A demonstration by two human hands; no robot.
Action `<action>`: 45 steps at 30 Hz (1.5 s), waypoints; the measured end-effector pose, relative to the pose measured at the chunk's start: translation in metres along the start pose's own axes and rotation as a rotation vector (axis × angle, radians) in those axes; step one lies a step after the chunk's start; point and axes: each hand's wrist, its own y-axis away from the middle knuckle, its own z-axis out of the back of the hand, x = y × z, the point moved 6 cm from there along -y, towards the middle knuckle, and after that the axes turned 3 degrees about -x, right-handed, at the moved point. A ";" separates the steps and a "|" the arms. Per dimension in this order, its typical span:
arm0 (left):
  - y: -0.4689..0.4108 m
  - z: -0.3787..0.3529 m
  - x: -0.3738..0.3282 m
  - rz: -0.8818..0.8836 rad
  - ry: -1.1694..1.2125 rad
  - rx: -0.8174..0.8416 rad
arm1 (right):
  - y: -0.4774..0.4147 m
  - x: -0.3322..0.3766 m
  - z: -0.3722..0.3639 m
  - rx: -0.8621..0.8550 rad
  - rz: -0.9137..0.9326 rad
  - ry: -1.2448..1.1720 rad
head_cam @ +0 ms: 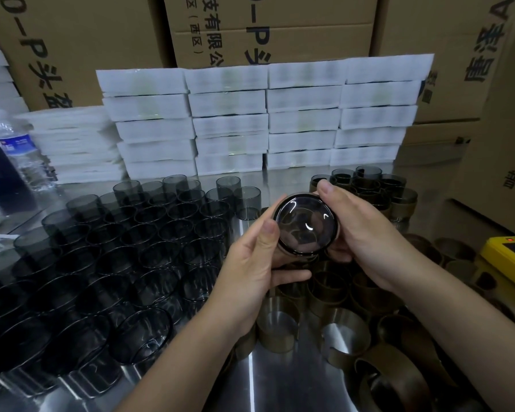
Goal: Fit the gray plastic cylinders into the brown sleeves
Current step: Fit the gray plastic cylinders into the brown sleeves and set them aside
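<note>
Our steel counter point(250, 382) backs onto stacked white foam trays point(265, 120) and cardboard boxes point(280, 25). Across its left half crowd gray cylinders point(101, 248); brown sleeves point(280, 325) stand toward its near right corner. Above the middle we hold one sleeved cylinder point(306, 226), its end facing us. Our left hand point(250, 272) curls its fingers against one side; our right hand point(366, 233) clamps the other, thumb on top.

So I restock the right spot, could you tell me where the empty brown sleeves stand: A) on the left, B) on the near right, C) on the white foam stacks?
B: the empty brown sleeves stand at near right, while gray cylinders fill the left.
</note>
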 end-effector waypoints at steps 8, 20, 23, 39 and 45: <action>-0.001 0.003 0.002 -0.009 -0.025 -0.030 | 0.000 -0.002 -0.001 -0.002 0.004 -0.007; 0.001 0.000 0.002 -0.042 0.050 -0.075 | 0.001 0.000 -0.002 -0.027 0.006 0.002; 0.002 -0.003 0.001 -0.032 0.051 -0.057 | 0.000 0.001 0.001 -0.037 0.017 0.030; 0.000 0.003 -0.005 -0.064 0.035 0.137 | -0.001 0.004 0.007 0.035 0.040 0.089; -0.002 0.004 -0.002 -0.011 0.079 0.135 | 0.003 0.012 0.003 0.069 0.076 0.061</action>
